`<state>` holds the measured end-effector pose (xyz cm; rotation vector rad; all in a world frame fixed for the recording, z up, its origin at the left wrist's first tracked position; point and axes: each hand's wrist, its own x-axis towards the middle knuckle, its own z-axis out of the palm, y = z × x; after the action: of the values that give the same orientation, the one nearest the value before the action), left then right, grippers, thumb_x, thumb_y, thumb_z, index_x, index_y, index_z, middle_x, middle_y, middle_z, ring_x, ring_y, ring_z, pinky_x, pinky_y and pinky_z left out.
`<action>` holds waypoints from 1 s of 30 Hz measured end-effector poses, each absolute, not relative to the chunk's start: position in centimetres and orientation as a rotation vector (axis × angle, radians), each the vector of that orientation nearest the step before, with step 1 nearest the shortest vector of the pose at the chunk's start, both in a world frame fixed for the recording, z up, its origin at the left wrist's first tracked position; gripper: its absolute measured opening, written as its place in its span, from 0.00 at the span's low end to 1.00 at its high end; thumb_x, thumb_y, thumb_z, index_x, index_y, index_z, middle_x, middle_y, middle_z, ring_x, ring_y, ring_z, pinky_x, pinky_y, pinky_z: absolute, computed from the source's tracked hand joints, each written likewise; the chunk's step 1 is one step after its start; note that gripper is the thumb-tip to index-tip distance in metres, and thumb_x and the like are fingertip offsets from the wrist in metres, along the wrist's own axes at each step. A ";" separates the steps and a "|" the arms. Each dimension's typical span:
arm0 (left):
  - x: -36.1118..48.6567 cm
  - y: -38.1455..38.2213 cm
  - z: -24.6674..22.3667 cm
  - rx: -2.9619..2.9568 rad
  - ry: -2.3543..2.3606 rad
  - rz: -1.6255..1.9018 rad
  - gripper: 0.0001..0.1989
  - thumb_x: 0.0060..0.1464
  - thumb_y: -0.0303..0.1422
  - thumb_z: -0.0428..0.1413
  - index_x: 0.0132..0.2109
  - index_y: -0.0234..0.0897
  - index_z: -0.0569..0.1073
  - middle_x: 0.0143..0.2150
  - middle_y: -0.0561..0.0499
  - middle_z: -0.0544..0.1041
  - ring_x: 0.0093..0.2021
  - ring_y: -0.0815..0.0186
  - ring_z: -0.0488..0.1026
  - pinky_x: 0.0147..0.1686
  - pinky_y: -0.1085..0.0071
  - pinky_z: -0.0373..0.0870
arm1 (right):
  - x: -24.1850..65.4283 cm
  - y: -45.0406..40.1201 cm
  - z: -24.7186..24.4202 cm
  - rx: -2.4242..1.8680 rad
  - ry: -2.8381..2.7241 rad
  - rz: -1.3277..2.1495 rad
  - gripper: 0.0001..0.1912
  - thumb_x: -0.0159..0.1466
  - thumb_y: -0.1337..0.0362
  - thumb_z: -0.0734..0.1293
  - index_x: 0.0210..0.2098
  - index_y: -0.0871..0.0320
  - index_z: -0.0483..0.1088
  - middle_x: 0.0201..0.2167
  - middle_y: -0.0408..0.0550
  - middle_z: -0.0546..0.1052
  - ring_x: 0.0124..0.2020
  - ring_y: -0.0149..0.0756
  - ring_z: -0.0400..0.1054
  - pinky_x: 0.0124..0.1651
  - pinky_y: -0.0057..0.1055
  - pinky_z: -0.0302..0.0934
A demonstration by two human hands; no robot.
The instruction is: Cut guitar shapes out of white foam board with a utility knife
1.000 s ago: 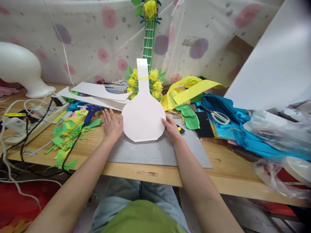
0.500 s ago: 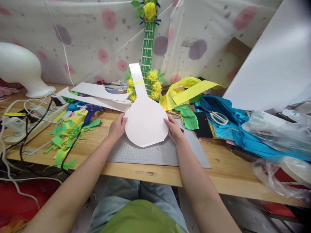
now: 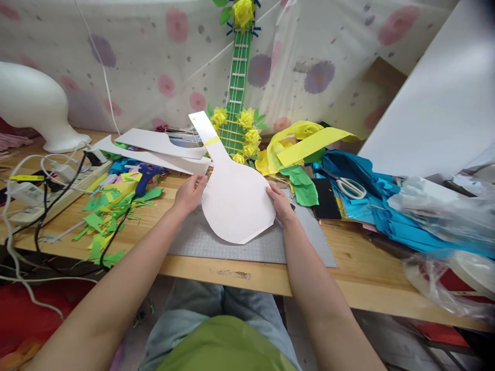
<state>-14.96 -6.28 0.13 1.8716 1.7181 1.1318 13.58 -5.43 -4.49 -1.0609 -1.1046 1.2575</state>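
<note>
Between my two hands is a white lute-shaped cardboard cutout (image 3: 240,201), round at the bottom with a long neck that leans to the upper left. A yellow strip crosses its neck. My left hand (image 3: 190,195) pinches the upper left edge of the round part. On the opposite edge, my right hand (image 3: 280,202) grips it with the thumb on the front face. The cutout is tilted up over a grey cutting mat (image 3: 185,239). Behind it stands a green paper instrument (image 3: 236,87) with white strings, trimmed with yellow paper roses (image 3: 246,118).
White cardboard offcuts (image 3: 162,147), a blue glue gun (image 3: 146,178), green and yellow scraps (image 3: 101,221) and a power strip (image 3: 58,201) lie left. To the right are scissors (image 3: 351,188), yellow paper (image 3: 313,146), blue wrapping (image 3: 402,216) and a plastic-wrapped tub (image 3: 460,281). A foam head (image 3: 34,108) stands far left.
The cutout has turned anticlockwise, its neck swinging left and its round part shifting slightly right and down. Both hands still hold its edges; the left has risen a little.
</note>
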 end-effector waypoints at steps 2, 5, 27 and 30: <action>-14.4 -6.1 0.1 1.882 1.664 1.091 0.19 0.54 0.47 0.47 0.40 0.37 0.71 0.33 0.50 0.74 0.31 0.65 0.69 0.30 0.71 0.62 | 13.4 -5.6 -4.5 -1.044 -1.124 1.266 0.24 0.50 0.52 0.68 0.46 0.50 0.71 0.44 0.42 0.76 0.43 0.39 0.70 0.44 0.35 0.64; -14.1 -5.9 -0.1 1.905 1.656 1.065 0.17 0.54 0.45 0.46 0.36 0.36 0.70 0.28 0.52 0.71 0.28 0.66 0.66 0.27 0.72 0.59 | 13.2 -5.7 -4.6 -1.035 -1.155 1.269 0.25 0.52 0.47 0.67 0.46 0.50 0.70 0.44 0.43 0.76 0.42 0.39 0.70 0.43 0.35 0.65; -15.6 -5.0 1.4 1.428 1.738 1.417 0.19 0.54 0.48 0.47 0.39 0.36 0.68 0.33 0.48 0.77 0.24 0.68 0.72 0.23 0.73 0.65 | 14.2 -6.7 -1.5 -1.113 -1.223 1.407 0.21 0.49 0.53 0.71 0.42 0.52 0.73 0.34 0.44 0.78 0.29 0.35 0.72 0.31 0.32 0.66; -16.3 -3.8 3.1 1.473 1.810 1.409 0.18 0.55 0.47 0.46 0.35 0.36 0.68 0.27 0.50 0.75 0.20 0.68 0.69 0.21 0.73 0.64 | 14.4 -6.6 0.1 -1.123 -1.303 1.393 0.21 0.49 0.54 0.71 0.41 0.53 0.74 0.33 0.44 0.78 0.28 0.35 0.71 0.30 0.32 0.65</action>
<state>-16.30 -3.85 3.09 1.4732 1.8096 1.4094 14.36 -6.64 0.14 -1.1225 -1.3028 1.3927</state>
